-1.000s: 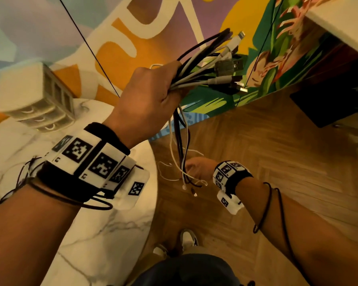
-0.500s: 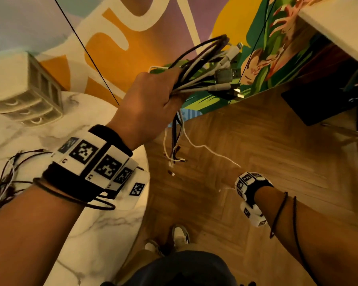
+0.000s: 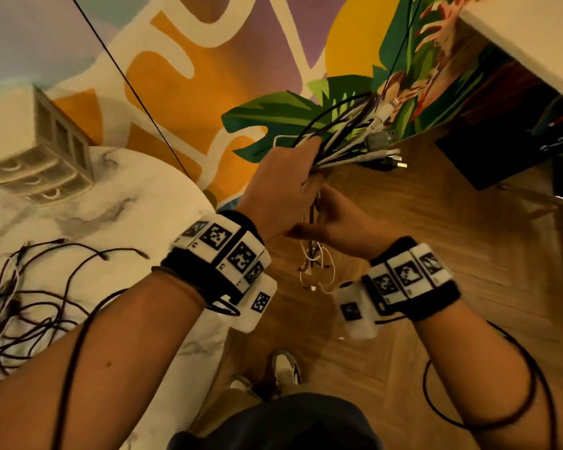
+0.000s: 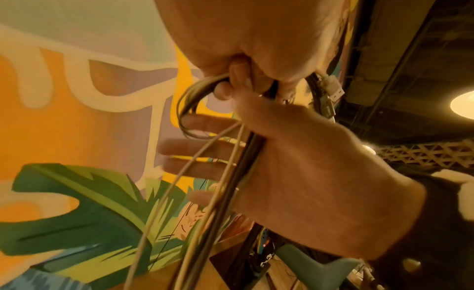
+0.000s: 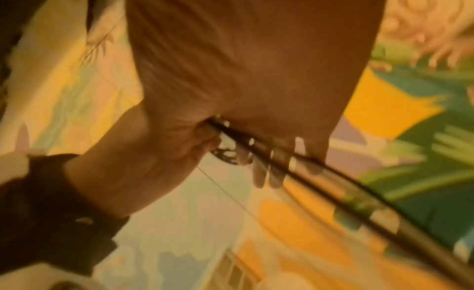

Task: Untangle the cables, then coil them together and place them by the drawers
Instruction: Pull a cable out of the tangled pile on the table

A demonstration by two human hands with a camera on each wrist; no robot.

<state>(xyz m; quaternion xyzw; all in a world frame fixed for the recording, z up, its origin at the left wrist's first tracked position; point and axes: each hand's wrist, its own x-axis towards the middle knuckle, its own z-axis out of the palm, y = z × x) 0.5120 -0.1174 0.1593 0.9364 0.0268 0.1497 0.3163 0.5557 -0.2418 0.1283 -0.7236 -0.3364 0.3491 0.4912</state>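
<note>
Left hand (image 3: 281, 186) grips the cable bundle (image 3: 348, 141); right hand (image 3: 342, 224) touches it below with straight fingers.
Bundle is raised over the floor, right of the table (image 3: 111, 203); the drawers (image 3: 36, 147) sit far left.

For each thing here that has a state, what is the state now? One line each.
Left hand: grips the cable bundle.
Right hand: fingers straight, against the hanging cables.
Cable bundle: held up, ends hanging loose.
Table cables: tangled.
Drawers: on the table, closed.
</note>
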